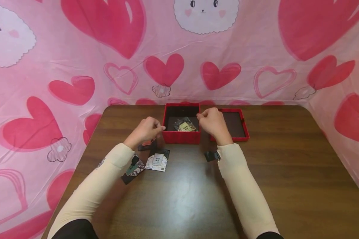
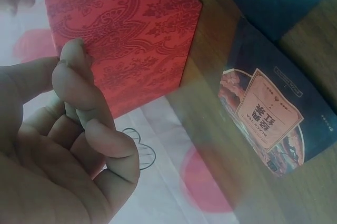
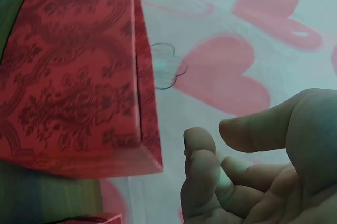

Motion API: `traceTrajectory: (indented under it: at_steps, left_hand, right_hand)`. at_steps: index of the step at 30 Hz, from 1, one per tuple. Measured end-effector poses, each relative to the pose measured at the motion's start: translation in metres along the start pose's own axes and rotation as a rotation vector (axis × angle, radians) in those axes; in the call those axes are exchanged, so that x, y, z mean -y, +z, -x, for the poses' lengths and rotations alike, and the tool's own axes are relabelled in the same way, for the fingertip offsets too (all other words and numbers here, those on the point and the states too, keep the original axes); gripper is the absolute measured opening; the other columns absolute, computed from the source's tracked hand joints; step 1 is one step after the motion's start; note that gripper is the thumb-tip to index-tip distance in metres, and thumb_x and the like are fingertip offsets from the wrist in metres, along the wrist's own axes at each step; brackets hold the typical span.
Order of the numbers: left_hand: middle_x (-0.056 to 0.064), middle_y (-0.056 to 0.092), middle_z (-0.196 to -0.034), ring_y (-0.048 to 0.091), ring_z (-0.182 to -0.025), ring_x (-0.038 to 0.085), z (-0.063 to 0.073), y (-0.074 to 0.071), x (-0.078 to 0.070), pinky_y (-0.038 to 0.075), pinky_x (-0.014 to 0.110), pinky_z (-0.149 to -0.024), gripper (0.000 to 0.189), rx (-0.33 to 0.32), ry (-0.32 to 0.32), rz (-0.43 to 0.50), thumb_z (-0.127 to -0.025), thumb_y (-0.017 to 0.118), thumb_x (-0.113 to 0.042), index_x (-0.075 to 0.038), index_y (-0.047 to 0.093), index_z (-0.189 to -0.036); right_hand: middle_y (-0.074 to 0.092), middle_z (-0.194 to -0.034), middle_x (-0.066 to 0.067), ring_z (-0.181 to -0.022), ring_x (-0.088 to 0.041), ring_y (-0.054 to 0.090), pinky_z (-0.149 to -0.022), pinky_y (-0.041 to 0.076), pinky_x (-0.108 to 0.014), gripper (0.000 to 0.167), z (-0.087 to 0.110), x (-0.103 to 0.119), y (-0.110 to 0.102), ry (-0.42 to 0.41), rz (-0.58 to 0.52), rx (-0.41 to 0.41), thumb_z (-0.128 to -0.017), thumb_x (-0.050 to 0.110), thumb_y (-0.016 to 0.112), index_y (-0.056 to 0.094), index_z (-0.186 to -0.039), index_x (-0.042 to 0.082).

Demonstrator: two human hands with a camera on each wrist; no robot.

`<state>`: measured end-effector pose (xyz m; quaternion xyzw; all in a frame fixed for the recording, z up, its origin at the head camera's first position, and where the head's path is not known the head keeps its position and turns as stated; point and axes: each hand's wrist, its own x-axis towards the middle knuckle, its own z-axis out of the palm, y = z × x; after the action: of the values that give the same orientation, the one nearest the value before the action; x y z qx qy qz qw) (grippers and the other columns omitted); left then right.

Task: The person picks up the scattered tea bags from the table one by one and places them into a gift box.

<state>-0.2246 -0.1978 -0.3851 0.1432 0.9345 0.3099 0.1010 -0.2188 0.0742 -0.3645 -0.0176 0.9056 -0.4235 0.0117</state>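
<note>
A red patterned box [image 1: 181, 137] stands at the table's back, its top uncovered. Inside lies a yellow-labelled packet [image 1: 186, 126] beside other partly hidden ones. At the box's left rim is my left hand [image 1: 145, 132]; thumb and forefinger come close together there, and whether they pinch the rim cannot be told. By the right rim hovers my right hand [image 1: 212, 122]; in the right wrist view its thumb and loosely bent forefinger are apart with nothing between them. Near my left hand lies a black tea packet [image 2: 268, 113] with an orange "Black Tea" label.
Right of the box lies its red lid [image 1: 244, 124], inner side up, partly behind my right hand. A white floral packet [image 1: 158, 161] and a dark green packet [image 1: 134, 170] lie front left on the wooden table [image 1: 287, 166]. A pink heart-print cloth [image 1: 191, 48] hangs behind.
</note>
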Motion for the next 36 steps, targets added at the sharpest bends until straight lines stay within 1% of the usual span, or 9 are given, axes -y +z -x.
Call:
traceTrajectory:
  at_steps: [3, 7, 12, 15, 19, 25, 28, 31, 36]
  left_hand:
    - [0.004, 0.062, -0.059, 0.052, -0.052, 0.015, 0.0, 0.0, -0.001, 0.042, 0.032, -0.055, 0.034, 0.006, 0.0, 0.002, -0.1, 0.066, -0.023, -0.004, 0.068, -0.071]
    - [0.005, 0.063, -0.059, 0.053, -0.052, 0.015, 0.002, -0.001, -0.002, 0.043, 0.032, -0.055, 0.035, 0.007, -0.005, 0.002, -0.1, 0.065, -0.024, -0.005, 0.068, -0.07]
    - [0.004, 0.062, -0.059, 0.051, -0.052, 0.014, 0.001, -0.001, -0.002, 0.042, 0.032, -0.055, 0.036, 0.005, -0.002, -0.008, -0.1, 0.065, -0.025, -0.003, 0.068, -0.072]
    - [0.01, 0.065, -0.062, 0.052, -0.051, 0.014, 0.001, -0.001, -0.001, 0.042, 0.031, -0.054, 0.036, 0.002, -0.003, -0.001, -0.1, 0.065, -0.024, -0.003, 0.068, -0.071]
    - [0.016, 0.067, -0.066, 0.053, -0.048, 0.013, 0.001, -0.001, -0.001, 0.042, 0.031, -0.052, 0.036, -0.004, 0.002, 0.013, -0.099, 0.065, -0.023, -0.008, 0.066, -0.066]
    - [0.012, 0.066, -0.063, 0.052, -0.051, 0.014, 0.001, -0.001, -0.001, 0.042, 0.03, -0.052, 0.035, -0.003, -0.007, 0.015, -0.099, 0.066, -0.023, -0.004, 0.067, -0.069]
    - [0.008, 0.065, -0.061, 0.052, -0.051, 0.015, 0.001, -0.001, 0.0, 0.041, 0.03, -0.051, 0.034, -0.003, -0.019, 0.02, -0.099, 0.066, -0.022, -0.002, 0.068, -0.072]
    - [0.006, 0.064, -0.06, 0.051, -0.051, 0.014, 0.0, -0.001, 0.0, 0.041, 0.03, -0.05, 0.034, -0.006, -0.011, 0.014, -0.099, 0.066, -0.021, -0.003, 0.068, -0.07]
    - [0.014, 0.067, -0.065, 0.051, -0.051, 0.014, 0.0, 0.0, -0.001, 0.04, 0.029, -0.05, 0.035, -0.008, 0.007, 0.006, -0.099, 0.066, -0.02, -0.008, 0.066, -0.066]
  right_hand:
    - [0.066, -0.064, -0.006, -0.059, -0.022, 0.047, -0.055, 0.038, -0.037, 0.04, 0.007, 0.005, 0.001, -0.022, -0.008, 0.013, -0.099, 0.03, 0.062, 0.072, -0.066, 0.01]
    - [0.059, -0.058, -0.003, -0.056, -0.021, 0.044, -0.053, 0.036, -0.036, 0.04, 0.016, 0.011, 0.003, -0.062, -0.005, 0.037, -0.098, 0.031, 0.063, 0.07, -0.065, 0.008]
    - [0.068, -0.066, -0.003, -0.065, -0.02, 0.057, -0.059, 0.042, -0.037, 0.032, 0.024, 0.015, 0.01, -0.055, 0.002, 0.09, -0.097, 0.03, 0.063, 0.077, -0.08, 0.007]
    - [0.072, -0.072, -0.005, -0.069, -0.021, 0.062, -0.063, 0.047, -0.038, 0.028, 0.029, 0.016, 0.017, -0.052, 0.001, 0.128, -0.097, 0.029, 0.063, 0.08, -0.088, 0.008]
    - [0.071, -0.066, -0.003, -0.064, -0.02, 0.059, -0.058, 0.044, -0.036, 0.027, 0.035, 0.015, 0.028, -0.069, -0.006, 0.148, -0.095, 0.027, 0.064, 0.08, -0.079, 0.012]
    - [0.063, -0.054, 0.008, -0.061, -0.017, 0.057, -0.057, 0.042, -0.034, 0.03, 0.04, 0.017, 0.048, -0.112, 0.023, 0.155, -0.093, 0.027, 0.069, 0.074, -0.065, 0.018]
    - [0.061, -0.051, 0.01, -0.063, -0.016, 0.058, -0.058, 0.044, -0.033, 0.03, 0.043, 0.019, 0.058, -0.147, 0.038, 0.188, -0.093, 0.027, 0.071, 0.074, -0.065, 0.017]
    - [0.059, -0.051, 0.011, -0.063, -0.015, 0.058, -0.057, 0.044, -0.032, 0.03, 0.045, 0.022, 0.066, -0.175, 0.043, 0.217, -0.093, 0.027, 0.071, 0.074, -0.065, 0.016]
    - [0.059, -0.049, 0.012, -0.061, -0.014, 0.059, -0.057, 0.044, -0.031, 0.029, 0.047, 0.026, 0.073, -0.167, 0.047, 0.225, -0.092, 0.027, 0.074, 0.073, -0.065, 0.015]
